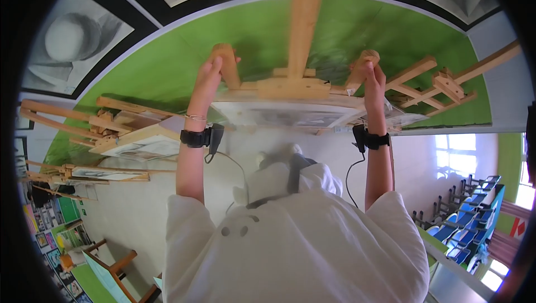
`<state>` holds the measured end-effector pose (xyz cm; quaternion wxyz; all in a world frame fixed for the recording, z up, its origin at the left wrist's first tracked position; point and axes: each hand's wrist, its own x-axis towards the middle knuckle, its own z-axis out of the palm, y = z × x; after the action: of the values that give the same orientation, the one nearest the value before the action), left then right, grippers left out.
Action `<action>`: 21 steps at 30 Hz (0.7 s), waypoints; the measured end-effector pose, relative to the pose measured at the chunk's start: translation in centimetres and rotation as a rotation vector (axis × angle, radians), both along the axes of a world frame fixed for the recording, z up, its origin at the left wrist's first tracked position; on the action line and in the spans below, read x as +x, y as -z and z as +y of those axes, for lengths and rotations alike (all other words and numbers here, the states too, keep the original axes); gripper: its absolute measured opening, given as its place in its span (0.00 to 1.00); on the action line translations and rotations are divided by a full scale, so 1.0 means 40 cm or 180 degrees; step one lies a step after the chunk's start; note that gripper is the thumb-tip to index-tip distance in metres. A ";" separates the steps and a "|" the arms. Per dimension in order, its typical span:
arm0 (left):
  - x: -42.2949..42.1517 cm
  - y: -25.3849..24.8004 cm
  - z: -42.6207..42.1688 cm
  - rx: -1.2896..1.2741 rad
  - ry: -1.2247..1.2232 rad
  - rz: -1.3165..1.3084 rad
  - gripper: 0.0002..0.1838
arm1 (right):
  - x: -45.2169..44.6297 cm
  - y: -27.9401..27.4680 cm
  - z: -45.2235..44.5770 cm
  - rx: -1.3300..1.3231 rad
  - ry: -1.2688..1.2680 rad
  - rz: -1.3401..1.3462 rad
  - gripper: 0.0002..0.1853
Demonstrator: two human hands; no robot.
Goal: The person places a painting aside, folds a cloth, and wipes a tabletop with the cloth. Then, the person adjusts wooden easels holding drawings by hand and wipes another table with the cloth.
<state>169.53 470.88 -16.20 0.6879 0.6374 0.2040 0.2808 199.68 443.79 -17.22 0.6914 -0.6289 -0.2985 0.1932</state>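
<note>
Head view: wooden easel was gripped on both sides, its centre post between the two sets of fingers.
Left hand: fingers had curled closed around a wooden bar.
Right hand: fingers were wrapped around another bar's end.
Drawing board: sat between the wrists, nearer the torso than the fingers.

From my remote station I identify a white short-sleeved T-shirt with grey oval marks printed at left. I log black wrist straps, each with a black angular module and thin cable. Thin bracelets encircle the left wrist, on the strap's far side.
</note>
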 end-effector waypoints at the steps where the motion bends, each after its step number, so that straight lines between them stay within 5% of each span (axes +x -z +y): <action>1: -0.004 0.003 -0.003 0.0055 -0.0078 -0.0010 0.32 | 0.004 0.004 -0.004 0.0058 0.0010 0.0024 0.23; 5: -0.032 0.017 -0.035 0.0304 -0.0465 0.0117 0.33 | -0.009 0.024 -0.018 0.0214 0.0180 0.0038 0.25; 12: -0.234 0.091 -0.153 0.0804 -0.0857 0.0837 0.36 | -0.050 -0.068 -0.076 0.0415 0.0838 -0.1400 0.33; 19: -0.545 0.135 -0.299 0.0120 -0.1521 0.0983 0.35 | -0.245 -0.102 0.038 0.0568 0.0889 -0.2517 0.31; 21: -0.645 0.147 -0.316 0.0329 -0.1737 0.1208 0.35 | -0.284 -0.132 0.060 0.0205 0.1278 -0.3481 0.29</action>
<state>143.73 458.23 -22.08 0.5039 0.6343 0.4771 0.3409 188.30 446.19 -11.94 0.4787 -0.6602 -0.4928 -0.3036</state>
